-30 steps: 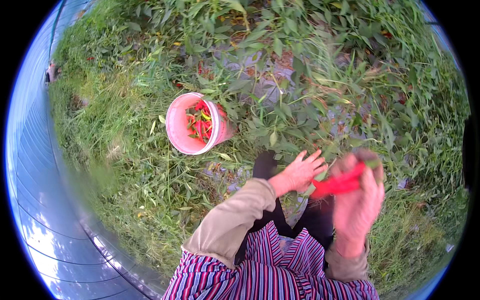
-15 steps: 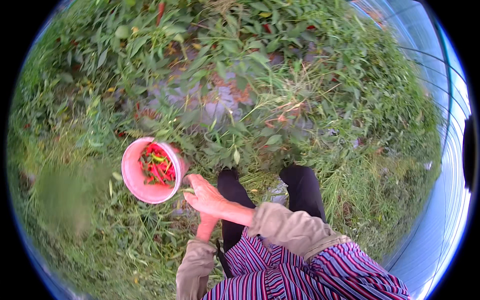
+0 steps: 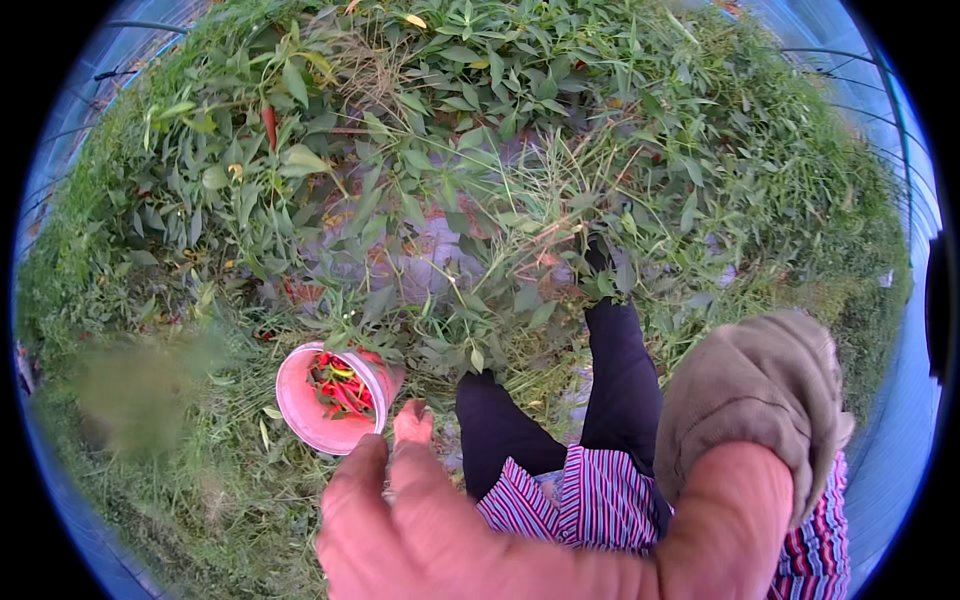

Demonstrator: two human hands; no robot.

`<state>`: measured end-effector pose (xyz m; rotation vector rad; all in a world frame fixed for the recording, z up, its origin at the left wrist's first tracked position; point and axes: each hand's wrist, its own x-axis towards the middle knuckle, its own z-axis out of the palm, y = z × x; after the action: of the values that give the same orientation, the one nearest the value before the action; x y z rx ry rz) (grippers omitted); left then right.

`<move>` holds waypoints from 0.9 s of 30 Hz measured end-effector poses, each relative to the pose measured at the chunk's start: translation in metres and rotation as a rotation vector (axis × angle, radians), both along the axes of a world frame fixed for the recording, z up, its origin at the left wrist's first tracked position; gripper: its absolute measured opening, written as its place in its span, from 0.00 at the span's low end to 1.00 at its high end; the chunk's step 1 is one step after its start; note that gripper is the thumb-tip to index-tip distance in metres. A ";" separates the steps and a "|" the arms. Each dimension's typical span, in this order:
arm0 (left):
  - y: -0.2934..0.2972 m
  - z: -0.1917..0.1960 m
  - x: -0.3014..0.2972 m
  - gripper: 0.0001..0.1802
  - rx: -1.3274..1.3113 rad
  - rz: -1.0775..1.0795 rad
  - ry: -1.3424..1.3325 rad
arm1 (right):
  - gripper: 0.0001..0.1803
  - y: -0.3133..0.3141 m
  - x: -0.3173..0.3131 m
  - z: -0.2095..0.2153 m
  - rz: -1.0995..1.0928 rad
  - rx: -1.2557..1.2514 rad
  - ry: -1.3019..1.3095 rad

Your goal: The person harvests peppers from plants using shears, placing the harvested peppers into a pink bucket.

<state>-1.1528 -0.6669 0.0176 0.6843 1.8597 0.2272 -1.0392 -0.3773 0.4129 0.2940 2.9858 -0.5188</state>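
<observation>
My right hand (image 3: 430, 540) is raised large and close at the lower middle, its forearm bent in from the right under a rolled tan sleeve. Its visible fingers point away from me with a gap between them, a little blurred, and nothing shows in them. Beyond its fingertips, my left hand (image 3: 413, 423) shows only in small part beside the bucket; its fingers are mostly hidden, so its grip is unclear. The pink bucket (image 3: 294, 395) lies tilted on the grass with its mouth toward me. Red chili peppers (image 3: 345, 390), with a few green ones, are inside.
Leafy pepper plants (image 3: 480, 80) spread across the far side, with a red chili (image 3: 268, 127) hanging at the left. Pale ground sheeting (image 3: 435, 265) shows between stems. My dark-trousered legs (image 3: 625, 375) stand among grass. Blue sheeting (image 3: 880, 400) curves along the right.
My right hand has left the spot beside the bucket and come up close to the view. The view has shifted, so the bucket appears lower and further right. My left hand stays near the bucket.
</observation>
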 end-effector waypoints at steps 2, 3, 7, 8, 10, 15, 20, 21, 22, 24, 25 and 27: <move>0.044 0.009 0.015 0.14 0.080 -0.049 0.047 | 0.14 0.031 0.013 -0.037 -0.011 0.010 0.056; 0.050 0.002 0.020 0.14 0.061 -0.059 0.069 | 0.14 0.047 0.020 -0.057 -0.020 0.011 0.083; 0.116 -0.019 0.051 0.15 0.001 -0.018 0.058 | 0.15 0.120 0.042 -0.150 -0.088 0.002 0.161; 0.134 -0.016 0.058 0.15 0.012 -0.074 0.068 | 0.15 0.142 0.047 -0.175 -0.119 -0.006 0.180; 0.182 -0.007 0.092 0.14 0.059 -0.155 0.023 | 0.15 0.187 0.063 -0.229 -0.170 0.005 0.181; 0.289 -0.002 0.152 0.12 0.211 -0.624 0.041 | 0.17 0.310 0.139 -0.344 -0.378 0.064 0.024; 0.422 0.039 0.203 0.11 0.235 -0.478 -0.052 | 0.18 0.381 0.309 -0.420 -0.623 0.180 -0.361; 0.447 0.042 0.213 0.11 0.234 -0.483 -0.052 | 0.20 0.384 0.350 -0.424 -0.620 0.247 -0.471; 0.473 0.044 0.226 0.09 0.193 -0.468 -0.038 | 0.19 0.377 0.384 -0.436 -0.648 0.071 -0.482; 0.520 0.042 0.244 0.09 0.310 -0.465 -0.031 | 0.17 0.365 0.419 -0.413 -0.785 -0.316 -0.620; 0.541 0.038 0.257 0.09 0.445 -0.448 -0.022 | 0.15 0.346 0.436 -0.430 -0.827 -0.440 -0.649; 0.586 0.029 0.281 0.11 0.469 -0.488 -0.012 | 0.12 0.328 0.443 -0.412 -0.930 -0.822 -0.765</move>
<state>-0.8722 -0.0812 0.0464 1.4285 1.5779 0.3486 -0.5958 -0.0491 0.0011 1.3770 1.5829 -1.2521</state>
